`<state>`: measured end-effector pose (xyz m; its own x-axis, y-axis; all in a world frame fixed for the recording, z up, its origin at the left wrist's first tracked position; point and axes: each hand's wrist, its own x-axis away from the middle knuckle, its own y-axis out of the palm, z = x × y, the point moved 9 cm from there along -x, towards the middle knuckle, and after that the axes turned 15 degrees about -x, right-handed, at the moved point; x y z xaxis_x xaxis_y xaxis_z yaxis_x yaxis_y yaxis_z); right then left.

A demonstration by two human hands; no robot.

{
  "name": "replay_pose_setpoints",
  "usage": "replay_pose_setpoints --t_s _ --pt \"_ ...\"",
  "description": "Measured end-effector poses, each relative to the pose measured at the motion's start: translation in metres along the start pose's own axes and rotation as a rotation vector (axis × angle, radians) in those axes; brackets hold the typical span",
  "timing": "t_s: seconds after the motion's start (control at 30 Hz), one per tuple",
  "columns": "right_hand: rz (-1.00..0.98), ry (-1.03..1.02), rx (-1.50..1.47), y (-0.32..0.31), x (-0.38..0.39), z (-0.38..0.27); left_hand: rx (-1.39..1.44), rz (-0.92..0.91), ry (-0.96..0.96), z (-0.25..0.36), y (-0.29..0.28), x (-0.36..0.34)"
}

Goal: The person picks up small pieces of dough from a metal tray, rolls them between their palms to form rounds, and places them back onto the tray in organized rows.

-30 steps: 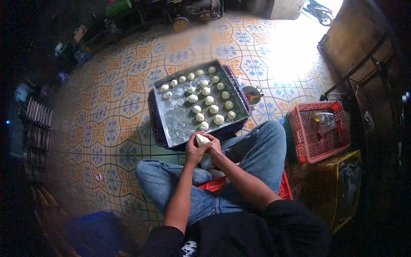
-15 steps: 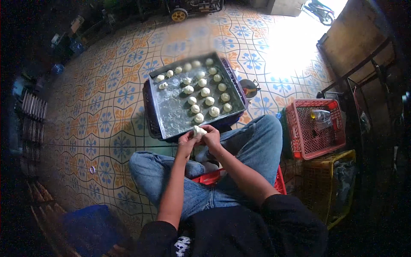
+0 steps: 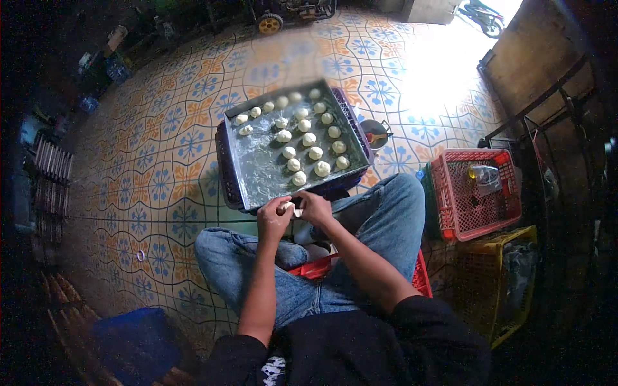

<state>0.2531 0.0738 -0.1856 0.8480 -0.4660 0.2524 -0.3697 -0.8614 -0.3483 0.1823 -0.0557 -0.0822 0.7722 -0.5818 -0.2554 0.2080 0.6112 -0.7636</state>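
Observation:
Between both hands, just past the near edge of a metal tray (image 3: 257,174), is a piece of white dough (image 3: 297,211). My left hand (image 3: 275,217) closes its fingers on the dough's left side. My right hand (image 3: 314,210) pinches the other side, its fingers partly hiding the dough. Rows of round dough balls (image 3: 309,139) lie on the floury tray, mostly in its middle and right side. A few smaller, rougher lumps (image 3: 246,130) sit toward its far left.
The tray rests on a dark purple crate (image 3: 226,168). Beside it stands a metal pan (image 3: 373,132). To my right are a pink crate (image 3: 444,199) holding a clear container (image 3: 484,177) and a yellow crate (image 3: 479,283). A red basket (image 3: 420,275) shows beneath my legs.
The dough was a lump standing up above my fingers; now it sits lower and smaller between them. My left hand has turned and shifted slightly left.

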Motion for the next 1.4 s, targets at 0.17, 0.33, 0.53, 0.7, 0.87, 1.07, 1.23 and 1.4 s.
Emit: replay_pose_setpoints --t_s 0.17,0.33,0.53,0.7,0.87,1.07,1.23,1.4 --pt "-0.425 -0.228 -0.812 0.042 0.008 -0.023 0.243 -0.164 -0.193 -0.044 0.022 0.003" --pt "-0.533 -0.239 -1.122 0.035 0.010 -0.037 0.673 -0.439 -0.498 -0.056 0.054 0.019" --pt "-0.077 0.124 -1.446 0.027 -0.010 0.011 0.537 -0.461 -0.390 -0.050 0.074 0.019" --pt "0.250 -0.090 -0.958 -0.007 -0.003 0.017 0.156 -0.286 -0.236 -0.030 0.035 0.013" --pt "0.124 -0.114 -0.639 0.002 -0.005 0.005 0.077 -0.183 -0.184 -0.027 0.015 0.011" --pt "-0.227 -0.157 -0.995 0.034 -0.005 -0.005 0.152 0.258 -0.082 -0.010 -0.010 0.005" --pt "0.025 -0.287 -0.700 0.025 0.010 -0.007 0.507 -0.048 -0.297 -0.044 0.055 0.029" --pt "0.148 -0.247 -0.177 -0.014 0.009 -0.014 0.585 -0.211 -0.463 -0.049 0.077 0.042"
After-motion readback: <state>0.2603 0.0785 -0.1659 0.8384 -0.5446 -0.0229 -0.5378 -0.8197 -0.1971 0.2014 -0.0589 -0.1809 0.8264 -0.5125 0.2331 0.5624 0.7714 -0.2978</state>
